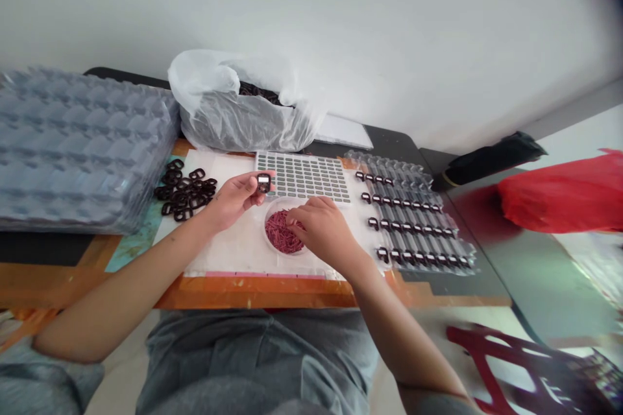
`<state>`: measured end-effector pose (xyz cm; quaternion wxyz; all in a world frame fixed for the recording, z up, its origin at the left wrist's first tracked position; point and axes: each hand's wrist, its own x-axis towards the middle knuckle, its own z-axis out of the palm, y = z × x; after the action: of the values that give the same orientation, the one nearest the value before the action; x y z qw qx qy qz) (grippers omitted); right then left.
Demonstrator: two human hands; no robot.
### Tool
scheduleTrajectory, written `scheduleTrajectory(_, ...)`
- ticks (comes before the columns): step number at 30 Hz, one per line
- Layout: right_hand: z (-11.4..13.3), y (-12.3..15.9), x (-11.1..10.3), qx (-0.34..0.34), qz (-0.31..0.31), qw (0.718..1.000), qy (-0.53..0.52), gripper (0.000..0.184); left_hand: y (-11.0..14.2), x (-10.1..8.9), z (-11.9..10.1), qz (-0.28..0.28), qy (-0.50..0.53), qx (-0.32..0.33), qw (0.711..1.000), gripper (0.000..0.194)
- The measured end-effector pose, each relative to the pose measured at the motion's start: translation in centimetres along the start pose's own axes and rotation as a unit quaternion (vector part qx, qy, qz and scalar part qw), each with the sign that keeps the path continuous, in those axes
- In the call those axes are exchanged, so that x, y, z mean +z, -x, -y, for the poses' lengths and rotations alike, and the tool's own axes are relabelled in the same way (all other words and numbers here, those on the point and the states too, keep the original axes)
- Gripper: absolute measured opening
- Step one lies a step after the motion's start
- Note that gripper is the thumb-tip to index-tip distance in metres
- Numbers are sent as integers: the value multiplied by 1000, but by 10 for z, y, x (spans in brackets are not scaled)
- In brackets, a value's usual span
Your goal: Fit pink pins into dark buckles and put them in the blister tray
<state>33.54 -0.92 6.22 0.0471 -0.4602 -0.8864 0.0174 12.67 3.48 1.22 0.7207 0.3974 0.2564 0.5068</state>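
My left hand (233, 200) pinches a small black plastic frame with a pale rectangular window (263, 183) between finger and thumb, just left of a grey grid plate with rows of small rectangular cells (302, 176). My right hand (321, 230) rests over a round clear dish (272, 243), its fingertips among thin reddish-purple slivers (282, 231). Whether those fingers hold a sliver is hidden. Both hands lie on a white sheet (228, 253).
Rows of black parts sit in a clear blister tray (413, 224) to the right. Black rings (185, 191) lie heaped at left, beside stacked clear trays (73, 149). Behind stands a white plastic bag (238, 110) holding dark parts. A red bag (559, 191) and red chair (506, 363) sit at right.
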Motion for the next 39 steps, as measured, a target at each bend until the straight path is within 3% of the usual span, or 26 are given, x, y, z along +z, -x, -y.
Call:
scheduleTrajectory(12,0,6,-9,37,-193,973,-120,6,2,3,1,-4,-13,-23,1000,54)
scheduleTrajectory(15,7,-2,-19,50,-271,953,-125,14,3,4,3,-1,-27,-33,999,56)
scheduleTrajectory(18,13,-14,-25,38,-310,944,-107,21,3,2,5,4,-42,-40,998,57)
scheduleTrajectory(30,20,-29,-23,41,-264,963,-35,34,3,3,6,13,-46,-28,998,53)
scheduleTrajectory(39,22,-33,-25,27,-270,962,-38,44,3,1,7,5,-51,-34,998,53)
